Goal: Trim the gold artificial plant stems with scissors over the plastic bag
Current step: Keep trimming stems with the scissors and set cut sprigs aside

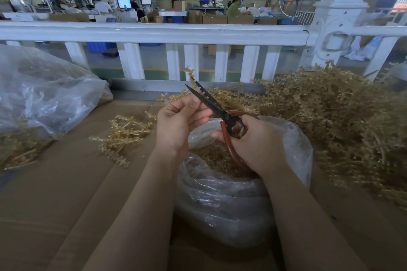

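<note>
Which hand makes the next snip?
Right hand: it grips the scissors, blades open around the gold stem that the left hand pinches above the plastic bag.

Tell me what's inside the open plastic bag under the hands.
The plastic bag holds a heap of small gold trimmings. The right hand and the scissors cover part of the opening, and how deep the heap goes is hidden.
</note>
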A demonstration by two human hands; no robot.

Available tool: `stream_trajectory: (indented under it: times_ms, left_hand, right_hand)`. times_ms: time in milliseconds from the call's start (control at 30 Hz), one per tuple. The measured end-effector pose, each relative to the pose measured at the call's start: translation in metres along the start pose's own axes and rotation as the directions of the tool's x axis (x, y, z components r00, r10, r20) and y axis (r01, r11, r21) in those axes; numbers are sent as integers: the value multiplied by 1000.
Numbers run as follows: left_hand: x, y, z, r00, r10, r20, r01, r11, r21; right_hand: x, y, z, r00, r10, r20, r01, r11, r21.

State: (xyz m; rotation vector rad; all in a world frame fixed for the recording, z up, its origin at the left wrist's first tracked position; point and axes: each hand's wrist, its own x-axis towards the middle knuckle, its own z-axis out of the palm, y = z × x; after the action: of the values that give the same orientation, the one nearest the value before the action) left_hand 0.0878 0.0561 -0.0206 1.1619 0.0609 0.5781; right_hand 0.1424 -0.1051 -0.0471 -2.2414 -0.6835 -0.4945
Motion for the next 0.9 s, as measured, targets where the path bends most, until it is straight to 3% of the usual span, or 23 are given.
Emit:
stream_trajectory:
  times_ms: [500, 900]
  left_hand:
    - [-1, -1, 0, 999, 44, -13, -43, 995, 89]
    - [1, -2, 2, 993, 1, -117, -3, 1000, -24]
  right_hand:
    - [1, 1, 1, 1000, -7, -10, 6, 1000, -30]
    - [2, 2, 3, 1000, 15, 5, -14, 998, -55]
